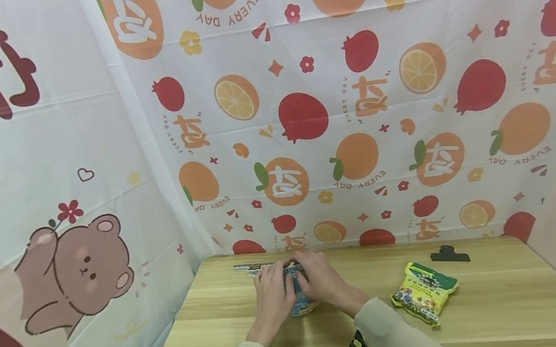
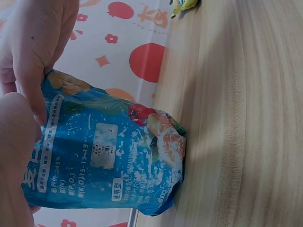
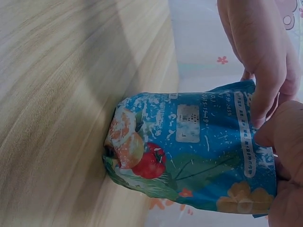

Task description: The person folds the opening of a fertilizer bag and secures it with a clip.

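A blue plastic fertilizer bag (image 2: 106, 151), marked 15-15-15 and printed with fruit and vegetables, stands upright on the wooden table in front of me. My left hand (image 1: 271, 293) grips its top from the left side. From the right, my right hand (image 1: 325, 279) pinches the same upper edge, the two thumbs close together on the near face. In the right wrist view, the bag (image 3: 189, 137) shows a white barcode label and a creased bottom end against the tabletop. The hands cover most of the bag's top, so its opening is hidden.
To the right lies a yellow and green packet (image 1: 425, 294), with a black clip (image 1: 449, 255) behind it. A flat ruler-like strip (image 1: 248, 268) lies behind the hands near the table's back edge. Printed cloth (image 1: 336, 189) hangs behind the wooden table (image 1: 515, 306).
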Demonstrator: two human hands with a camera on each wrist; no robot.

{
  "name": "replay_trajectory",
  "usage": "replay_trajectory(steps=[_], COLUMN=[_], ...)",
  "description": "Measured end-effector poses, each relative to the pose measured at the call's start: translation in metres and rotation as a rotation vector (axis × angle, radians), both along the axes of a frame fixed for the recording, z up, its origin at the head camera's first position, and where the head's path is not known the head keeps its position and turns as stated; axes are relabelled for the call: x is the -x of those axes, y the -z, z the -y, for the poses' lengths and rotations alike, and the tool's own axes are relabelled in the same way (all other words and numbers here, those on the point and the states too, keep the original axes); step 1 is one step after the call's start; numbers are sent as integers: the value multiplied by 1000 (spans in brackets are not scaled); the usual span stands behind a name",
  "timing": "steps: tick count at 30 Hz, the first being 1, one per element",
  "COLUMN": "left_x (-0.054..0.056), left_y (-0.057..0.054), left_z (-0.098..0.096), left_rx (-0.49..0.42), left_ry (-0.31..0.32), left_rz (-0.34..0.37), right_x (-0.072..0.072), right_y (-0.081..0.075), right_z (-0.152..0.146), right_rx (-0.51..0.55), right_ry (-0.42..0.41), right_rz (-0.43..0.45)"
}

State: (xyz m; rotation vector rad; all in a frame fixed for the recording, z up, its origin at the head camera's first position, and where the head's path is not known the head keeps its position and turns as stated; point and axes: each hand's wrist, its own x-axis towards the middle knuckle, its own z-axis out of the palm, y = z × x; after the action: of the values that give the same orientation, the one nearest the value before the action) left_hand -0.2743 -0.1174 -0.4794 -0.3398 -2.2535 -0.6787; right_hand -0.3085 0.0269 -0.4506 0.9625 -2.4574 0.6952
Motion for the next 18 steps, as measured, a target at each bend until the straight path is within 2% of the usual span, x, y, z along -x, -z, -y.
replay_trajectory(steps=[10, 18], left_x=[-1, -1], left_y=[4, 7], left_z=[-3, -3], left_rx=[-17, 7], left_ry=[-13, -35], left_rz=[24, 33], right_x=[-1, -1], right_y=[1, 3], right_z=[4, 4], right_rx=[-9, -1], right_ry=[11, 21], right_rz=[3, -21])
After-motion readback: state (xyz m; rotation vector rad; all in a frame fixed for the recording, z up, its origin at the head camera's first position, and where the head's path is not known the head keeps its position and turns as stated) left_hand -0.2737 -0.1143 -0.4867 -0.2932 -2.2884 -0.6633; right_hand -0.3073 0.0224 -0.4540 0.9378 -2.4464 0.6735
